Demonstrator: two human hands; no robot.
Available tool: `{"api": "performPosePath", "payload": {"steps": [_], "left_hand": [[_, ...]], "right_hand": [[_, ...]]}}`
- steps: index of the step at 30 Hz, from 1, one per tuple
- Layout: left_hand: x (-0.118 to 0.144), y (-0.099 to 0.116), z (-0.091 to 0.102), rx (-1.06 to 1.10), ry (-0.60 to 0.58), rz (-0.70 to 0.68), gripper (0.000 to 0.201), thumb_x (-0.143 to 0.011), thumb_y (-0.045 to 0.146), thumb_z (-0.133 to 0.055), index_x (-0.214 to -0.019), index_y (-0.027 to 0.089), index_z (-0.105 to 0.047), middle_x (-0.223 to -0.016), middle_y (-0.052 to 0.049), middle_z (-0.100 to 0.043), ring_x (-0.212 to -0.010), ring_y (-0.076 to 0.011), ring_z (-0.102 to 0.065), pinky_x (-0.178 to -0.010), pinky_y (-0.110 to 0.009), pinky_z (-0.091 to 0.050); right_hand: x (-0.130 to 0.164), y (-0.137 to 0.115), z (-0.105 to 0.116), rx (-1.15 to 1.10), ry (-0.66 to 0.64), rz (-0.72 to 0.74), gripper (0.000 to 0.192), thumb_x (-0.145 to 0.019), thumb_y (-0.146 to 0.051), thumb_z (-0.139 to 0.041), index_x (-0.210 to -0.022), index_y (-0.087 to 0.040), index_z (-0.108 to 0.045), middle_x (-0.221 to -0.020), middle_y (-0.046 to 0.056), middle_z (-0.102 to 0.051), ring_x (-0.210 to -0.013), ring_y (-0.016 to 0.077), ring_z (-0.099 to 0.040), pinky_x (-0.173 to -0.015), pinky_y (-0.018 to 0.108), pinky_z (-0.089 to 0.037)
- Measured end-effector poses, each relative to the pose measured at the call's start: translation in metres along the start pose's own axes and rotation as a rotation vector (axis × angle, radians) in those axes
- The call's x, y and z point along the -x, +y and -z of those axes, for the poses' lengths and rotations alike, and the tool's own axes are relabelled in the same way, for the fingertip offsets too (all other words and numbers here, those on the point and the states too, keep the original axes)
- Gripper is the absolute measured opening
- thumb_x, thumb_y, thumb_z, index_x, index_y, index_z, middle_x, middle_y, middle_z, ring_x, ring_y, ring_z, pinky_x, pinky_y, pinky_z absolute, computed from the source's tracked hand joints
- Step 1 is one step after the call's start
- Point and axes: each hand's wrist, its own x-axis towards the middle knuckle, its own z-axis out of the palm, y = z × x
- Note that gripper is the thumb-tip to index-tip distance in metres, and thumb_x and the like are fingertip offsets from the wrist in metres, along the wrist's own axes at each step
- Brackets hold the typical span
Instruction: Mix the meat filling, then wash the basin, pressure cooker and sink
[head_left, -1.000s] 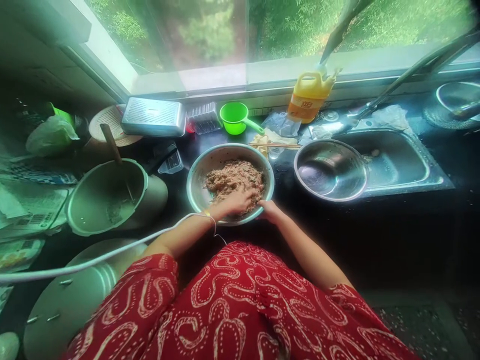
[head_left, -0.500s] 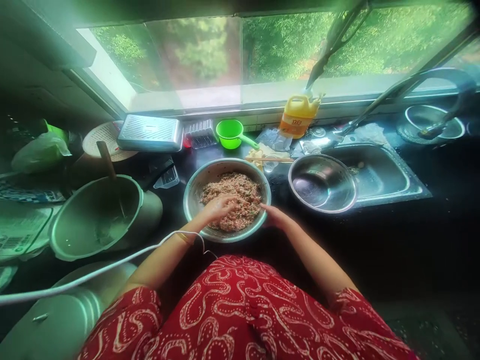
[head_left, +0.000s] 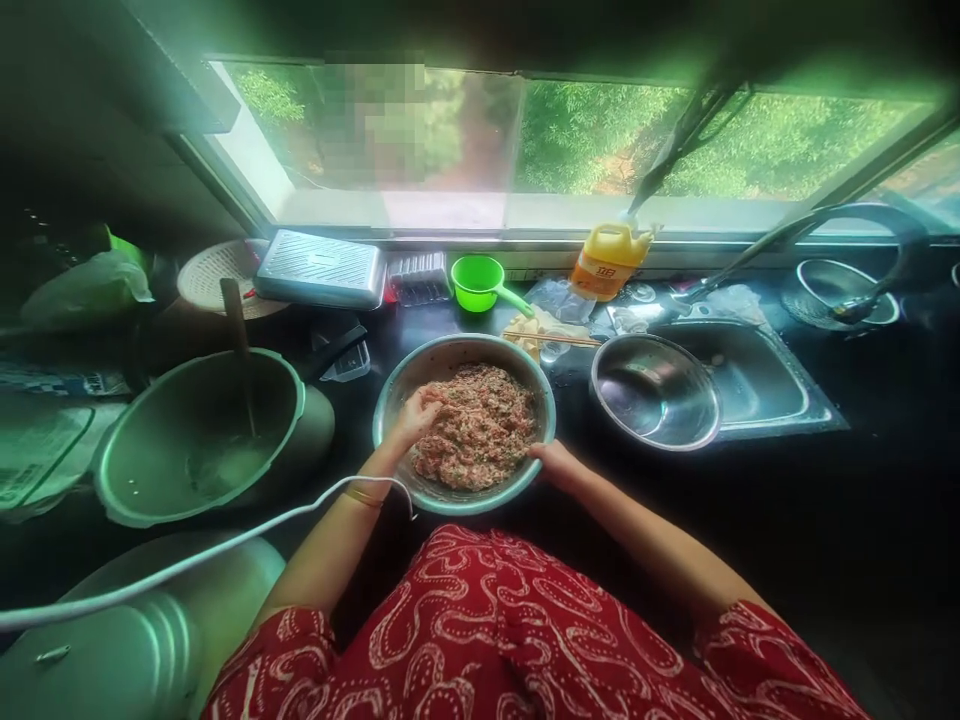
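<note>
**Minced mixture [head_left: 484,425] mid-frame, a hand at either side**

The mixture fills the metal bowl [head_left: 405,375], which stands at the centre of the frame on the dark counter [head_left: 574,405], probably so both arms reach it easily. The left hand [head_left: 420,412] is inside, fingers bent together at the mixture's left edge; whether they pinch any of it, I cannot tell. The right hand [head_left: 555,463] meets the rim at the bowl's lower right, seemingly bracing it against sliding or turning. Its thumb side shows, but the other fingers are hidden, so how tightly it is closed is unclear.

At right, a steel basin [head_left: 622,400] covers part of the sink [head_left: 765,390]. At left, a stick [head_left: 234,310] leans in a deep pot [head_left: 165,430], its contents murky. The white cable [head_left: 225,543] leaves the frame at left, and blocky pixels blur part of the window [head_left: 585,140].
</note>
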Motion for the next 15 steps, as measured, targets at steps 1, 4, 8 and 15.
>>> {"api": "performPosePath", "payload": {"steps": [1, 4, 8, 15], "left_hand": [[0.001, 0.001, 0.002, 0.04, -0.004, 0.042, 0.028, -0.071, 0.036, -0.063, -0.092, 0.019, -0.057, -0.093, -0.005, -0.065, -0.08, -0.0177, -0.064, -0.071, -0.03, -0.052], [0.006, 0.004, 0.009, 0.126, 0.003, 0.087, 0.029, -0.072, 0.035, -0.061, -0.095, 0.019, -0.053, -0.098, -0.006, -0.064, -0.072, -0.0141, -0.061, -0.062, -0.026, -0.049], [0.002, 0.007, 0.032, 0.1, 0.103, -0.023, 0.027, -0.072, 0.029, -0.055, -0.096, 0.021, -0.047, -0.101, -0.006, -0.063, -0.081, -0.0145, -0.061, -0.07, -0.027, -0.05], [-0.04, 0.003, 0.094, -0.265, 0.253, 0.013, 0.023, -0.066, 0.02, -0.052, -0.088, 0.021, -0.045, -0.087, -0.001, -0.059, -0.082, -0.0158, -0.059, -0.078, -0.029, -0.046]], "right_hand": [[0.002, 0.0, -0.001, 0.006, 0.016, -0.003, 0.01, -0.06, -0.009, -0.052, -0.064, -0.017, -0.05, -0.042, -0.001, -0.051, -0.033, 0.0134, -0.049, -0.032, 0.024, -0.042], [0.005, 0.005, -0.004, 0.012, 0.026, 0.001, 0.008, -0.06, -0.011, -0.053, -0.062, -0.018, -0.05, -0.041, -0.001, -0.05, -0.033, 0.0126, -0.047, -0.031, 0.023, -0.041], [0.008, 0.015, -0.006, 0.01, 0.056, 0.002, 0.007, -0.057, -0.013, -0.053, -0.056, -0.019, -0.049, -0.04, -0.001, -0.049, -0.032, 0.0121, -0.046, -0.03, 0.023, -0.039], [0.01, 0.029, -0.004, -0.02, 0.061, 0.022, 0.004, -0.054, -0.015, -0.051, -0.055, -0.019, -0.05, -0.041, 0.0, -0.051, -0.034, 0.0118, -0.046, -0.032, 0.023, -0.04]]}}
